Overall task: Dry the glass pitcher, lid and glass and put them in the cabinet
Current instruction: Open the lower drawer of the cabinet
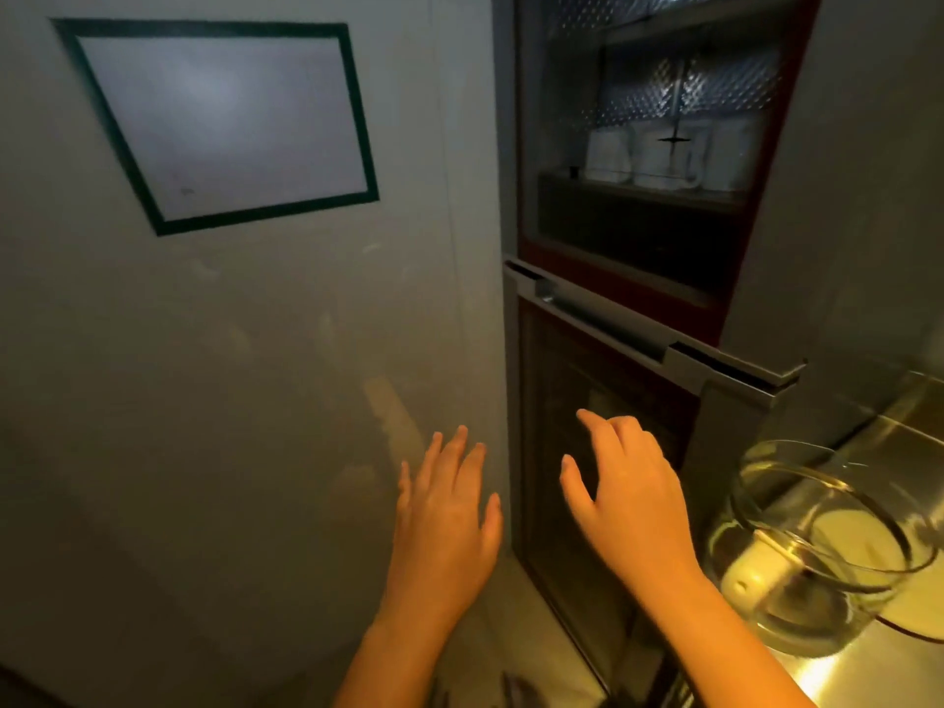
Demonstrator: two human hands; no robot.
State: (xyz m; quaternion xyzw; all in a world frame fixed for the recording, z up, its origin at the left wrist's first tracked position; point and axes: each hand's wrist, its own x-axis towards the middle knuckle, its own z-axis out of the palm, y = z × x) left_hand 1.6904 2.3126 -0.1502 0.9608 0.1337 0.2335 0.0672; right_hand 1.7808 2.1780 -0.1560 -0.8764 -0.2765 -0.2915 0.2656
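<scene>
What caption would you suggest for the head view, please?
Empty left hand and right hand hover before the cabinet; the glass pitcher sits on the counter.

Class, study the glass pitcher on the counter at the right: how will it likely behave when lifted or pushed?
The glass pitcher is probably rigid and breakable, being clear glass. Its thick-looking rim suggests it is heavy for its size. On the smooth metal counter it may slide rather than tip when pushed, since it looks wide.
</scene>
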